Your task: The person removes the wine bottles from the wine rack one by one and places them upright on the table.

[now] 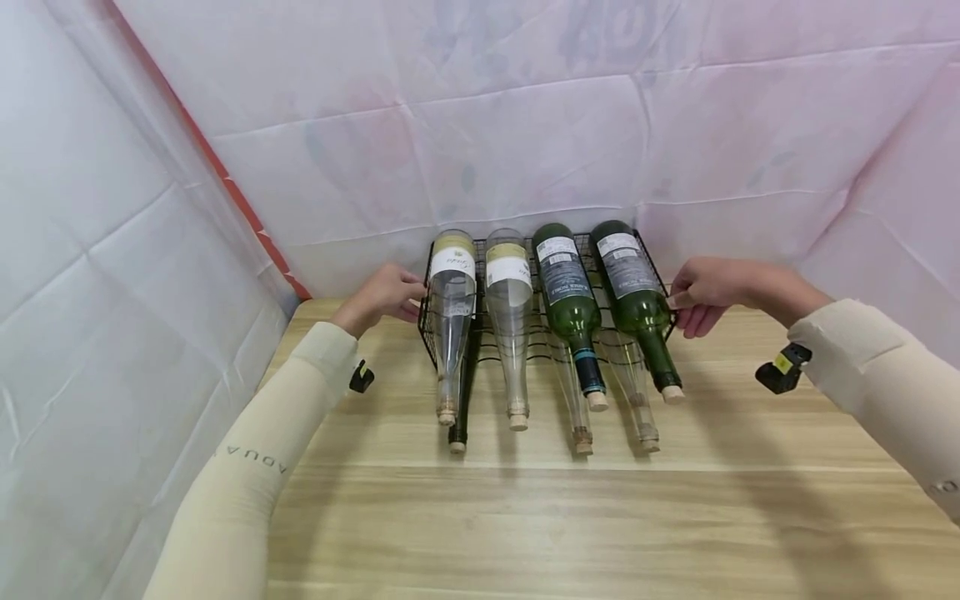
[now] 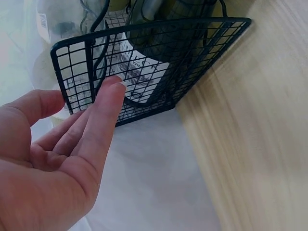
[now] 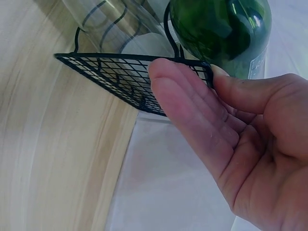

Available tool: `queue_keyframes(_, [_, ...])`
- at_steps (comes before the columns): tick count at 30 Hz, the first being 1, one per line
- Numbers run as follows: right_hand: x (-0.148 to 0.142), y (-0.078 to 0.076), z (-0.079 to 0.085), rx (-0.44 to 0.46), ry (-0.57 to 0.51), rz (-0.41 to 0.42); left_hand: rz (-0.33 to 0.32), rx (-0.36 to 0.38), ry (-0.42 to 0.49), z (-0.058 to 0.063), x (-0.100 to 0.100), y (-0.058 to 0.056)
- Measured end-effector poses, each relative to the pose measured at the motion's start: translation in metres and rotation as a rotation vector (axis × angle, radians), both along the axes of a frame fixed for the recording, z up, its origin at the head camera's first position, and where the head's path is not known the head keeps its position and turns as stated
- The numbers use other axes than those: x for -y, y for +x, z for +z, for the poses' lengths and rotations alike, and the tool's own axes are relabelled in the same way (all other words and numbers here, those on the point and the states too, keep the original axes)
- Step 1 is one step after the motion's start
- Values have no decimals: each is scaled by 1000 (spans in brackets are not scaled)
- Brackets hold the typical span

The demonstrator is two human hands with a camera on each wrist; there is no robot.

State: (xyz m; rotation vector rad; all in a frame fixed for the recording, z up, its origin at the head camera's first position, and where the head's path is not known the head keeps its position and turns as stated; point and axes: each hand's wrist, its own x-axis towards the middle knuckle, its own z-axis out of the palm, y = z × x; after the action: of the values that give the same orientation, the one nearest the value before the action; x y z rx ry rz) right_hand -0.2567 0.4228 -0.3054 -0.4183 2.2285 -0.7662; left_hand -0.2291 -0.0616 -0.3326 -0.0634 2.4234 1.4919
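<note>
A black wire bottle rack (image 1: pixel 480 343) stands on the table, stacked with corked bottles, necks toward me. On top lie two clear bottles (image 1: pixel 510 308) with white and gold labels, then two green bottles (image 1: pixel 573 312). Beneath them show a dark bottle (image 1: pixel 460 417) and two clear ones (image 1: pixel 630 392). My left hand (image 1: pixel 386 296) holds the rack's left mesh side (image 2: pixel 144 62), thumb at its edge and fingers along the outer face. At the other end my right hand (image 1: pixel 708 292) pinches the right mesh side (image 3: pixel 120 79), its thumb beside a green bottle (image 3: pixel 224 33).
The light wood table (image 1: pixel 525 517) extends in front of the rack. A white sheet (image 1: pixel 525 150) hangs close behind it, with more sheeting (image 1: pixel 112 250) on the left and right. A red strip (image 1: pixel 225 179) runs down the left corner. Both wrists wear small black mounts (image 1: pixel 782 369).
</note>
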Motion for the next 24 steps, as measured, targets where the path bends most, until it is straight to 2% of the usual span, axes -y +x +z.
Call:
queue_keyframes(7, [-4,10,-6,-97,-27,-16,14,-33,82,-10,1,6])
queue_keyframes(13, [-1,14,-8,-305,20,34,3,-46,138,-14,-3,13])
queue_keyframes(18, [2,12,-10,-464,62,73,0,-37,158,-16,-5,14])
queue_keyframes(24, [6,10,-9,-732,121,95,7,-55,140,-18,-4,13])
